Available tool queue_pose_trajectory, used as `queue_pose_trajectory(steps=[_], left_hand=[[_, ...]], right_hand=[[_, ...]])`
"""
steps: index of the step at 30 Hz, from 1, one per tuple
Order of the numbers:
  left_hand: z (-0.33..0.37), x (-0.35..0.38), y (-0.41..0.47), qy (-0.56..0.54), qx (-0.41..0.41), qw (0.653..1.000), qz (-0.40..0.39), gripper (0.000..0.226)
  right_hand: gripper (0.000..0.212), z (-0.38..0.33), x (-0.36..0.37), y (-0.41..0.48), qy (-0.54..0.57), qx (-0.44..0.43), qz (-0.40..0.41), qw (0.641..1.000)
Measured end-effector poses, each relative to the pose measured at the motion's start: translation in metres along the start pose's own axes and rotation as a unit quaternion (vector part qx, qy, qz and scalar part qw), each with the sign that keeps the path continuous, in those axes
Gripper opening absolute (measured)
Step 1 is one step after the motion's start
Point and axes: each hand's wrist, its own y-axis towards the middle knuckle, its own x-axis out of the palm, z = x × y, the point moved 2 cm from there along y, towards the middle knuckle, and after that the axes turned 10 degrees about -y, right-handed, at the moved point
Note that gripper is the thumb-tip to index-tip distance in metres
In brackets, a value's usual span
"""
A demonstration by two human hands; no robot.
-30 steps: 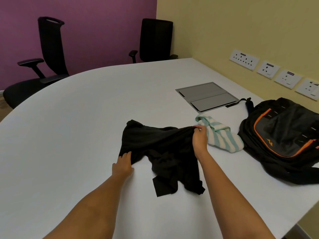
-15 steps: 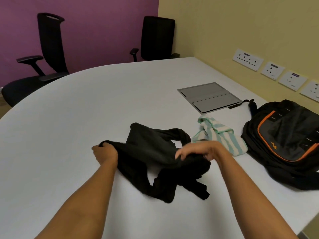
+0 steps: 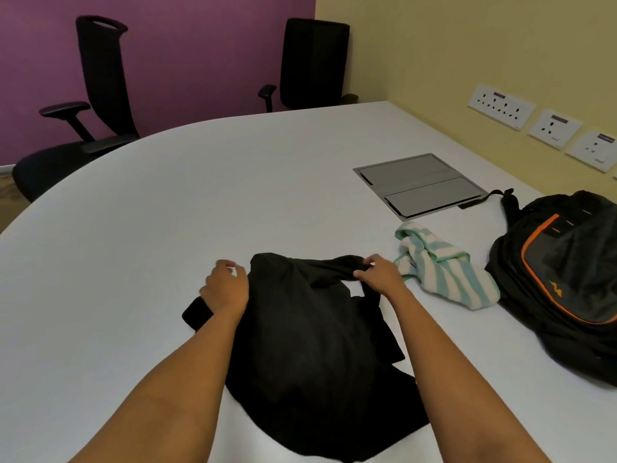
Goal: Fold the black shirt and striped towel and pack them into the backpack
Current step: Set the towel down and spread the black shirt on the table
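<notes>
The black shirt (image 3: 310, 342) lies spread on the white table (image 3: 140, 248) between my forearms, its lower part reaching the near edge. My left hand (image 3: 227, 287) rests at the shirt's upper left corner, fingers loosely curled against the fabric. My right hand (image 3: 380, 274) pinches the shirt's upper right edge. The green-and-white striped towel (image 3: 444, 272) lies crumpled just right of my right hand. The black backpack (image 3: 567, 279) with orange trim lies flat at the right, shut as far as I can see.
A grey flap panel (image 3: 420, 183) is set into the table beyond the towel. Two black office chairs (image 3: 100, 95) (image 3: 310, 61) stand at the far side. Wall sockets (image 3: 500, 106) line the yellow wall on the right.
The shirt was bunched and lifted between both hands; now it is laid out flatter towards me, with both hands at its far corners.
</notes>
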Motion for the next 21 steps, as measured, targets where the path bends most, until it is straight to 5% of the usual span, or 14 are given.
queue_pose_trajectory(steps=[4, 9, 13, 18, 21], left_hand=[[0.01, 0.04, 0.016, 0.05, 0.026, 0.992, -0.117, 0.049], [0.013, 0.072, 0.035, 0.069, -0.007, 0.986, -0.151, 0.075], [0.011, 0.079, 0.044, 0.072, -0.015, 0.988, -0.138, 0.073], [-0.002, 0.078, 0.051, 0.0, -0.06, 0.989, -0.133, 0.044], [-0.003, 0.071, 0.05, -0.067, -0.106, 0.987, -0.098, 0.041]], right_hand=[[0.081, 0.015, 0.021, 0.022, -0.066, 0.127, -0.084, 0.986], [0.031, 0.012, 0.033, 0.035, -0.114, 0.129, -0.022, 0.985], [0.034, -0.031, -0.006, 0.059, -0.03, 0.119, 0.088, 0.989], [0.031, -0.118, -0.062, 0.082, 0.03, -0.058, 0.261, 0.963], [0.031, -0.158, -0.067, 0.093, 0.099, -0.218, 0.179, 0.954]])
